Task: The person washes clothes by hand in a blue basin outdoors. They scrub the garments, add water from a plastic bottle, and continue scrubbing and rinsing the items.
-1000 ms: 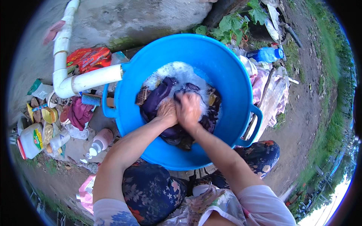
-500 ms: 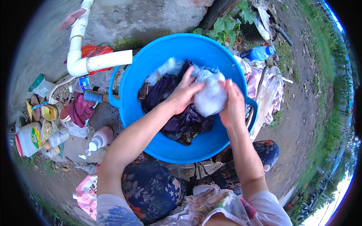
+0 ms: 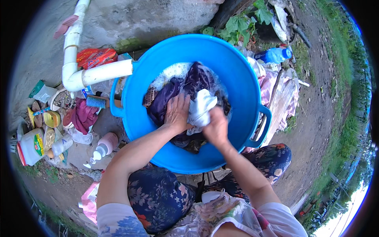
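- Hands meet over the middle of a blue tub [image 3: 241, 79], both working one white cloth [image 3: 201, 106].
- The right hand [image 3: 216, 127] is closed in a fist around the lower end of the white cloth, knuckles up, fingers wrapped under it.
- The left hand [image 3: 176, 112] lies flat and mostly open, fingers spread, pressing on dark purple laundry [image 3: 185, 85] with its inner edge touching the white cloth; it seems to pin the cloth rather than grip it, though the fingertips are partly hidden.
- The white cloth sits bunched between the two hands, on top of the dark laundry, inside the tub.
- Suds [image 3: 171, 73] float at the far left of the tub, behind the laundry.
- A white pipe [image 3: 100, 73] comes down from the upper left, bends, and ends at the tub's left rim.
- Left of the tub lie a brush [image 3: 96, 102], a maroon rag [image 3: 83, 116], a pink bottle [image 3: 103, 145] and a white jug [image 3: 31, 146], all on the ground.
- A red packet [image 3: 96, 57] lies behind the pipe.
- To the right of the tub is a pile of pale pink cloth [image 3: 276, 94], with a blue bottle [image 3: 273, 56] beyond it.
- The person's knees, in flowered dark fabric [image 3: 158, 197], sit just beside the tub's near rim.
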A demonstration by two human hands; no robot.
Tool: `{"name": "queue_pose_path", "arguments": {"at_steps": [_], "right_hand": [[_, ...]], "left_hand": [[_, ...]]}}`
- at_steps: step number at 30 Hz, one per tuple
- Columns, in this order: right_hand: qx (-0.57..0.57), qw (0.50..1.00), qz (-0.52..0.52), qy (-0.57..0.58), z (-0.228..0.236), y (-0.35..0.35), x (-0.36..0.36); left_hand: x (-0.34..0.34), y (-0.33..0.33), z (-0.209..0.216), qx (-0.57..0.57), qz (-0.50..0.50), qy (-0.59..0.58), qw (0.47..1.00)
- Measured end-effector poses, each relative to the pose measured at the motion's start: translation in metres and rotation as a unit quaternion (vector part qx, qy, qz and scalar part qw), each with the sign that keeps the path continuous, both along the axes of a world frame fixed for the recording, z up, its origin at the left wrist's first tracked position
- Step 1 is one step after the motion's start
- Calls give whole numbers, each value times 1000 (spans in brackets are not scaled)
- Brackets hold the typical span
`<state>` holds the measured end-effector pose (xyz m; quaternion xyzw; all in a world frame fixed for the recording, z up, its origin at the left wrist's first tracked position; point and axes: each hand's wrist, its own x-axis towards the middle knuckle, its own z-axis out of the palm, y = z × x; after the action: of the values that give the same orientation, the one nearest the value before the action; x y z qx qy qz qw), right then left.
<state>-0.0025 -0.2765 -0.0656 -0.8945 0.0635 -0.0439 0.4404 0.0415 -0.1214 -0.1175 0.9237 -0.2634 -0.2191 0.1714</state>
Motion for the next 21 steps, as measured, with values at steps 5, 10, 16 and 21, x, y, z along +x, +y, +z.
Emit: {"name": "queue_pose_path", "arguments": {"at_steps": [5,10,16,21], "right_hand": [[-216,965,-74,126,-54,18,58],[-36,985,-121,115,-59,-27,71],[-163,983,-14,85,-13,41,10],[-121,967,-112,193,-54,6,100]], "left_hand": [[12,-12,11,87,-80,85,989],[21,-8,12,-24,-6,127,992],[12,-2,-16,11,38,146,988],[31,-12,17,11,-9,145,989]]}}
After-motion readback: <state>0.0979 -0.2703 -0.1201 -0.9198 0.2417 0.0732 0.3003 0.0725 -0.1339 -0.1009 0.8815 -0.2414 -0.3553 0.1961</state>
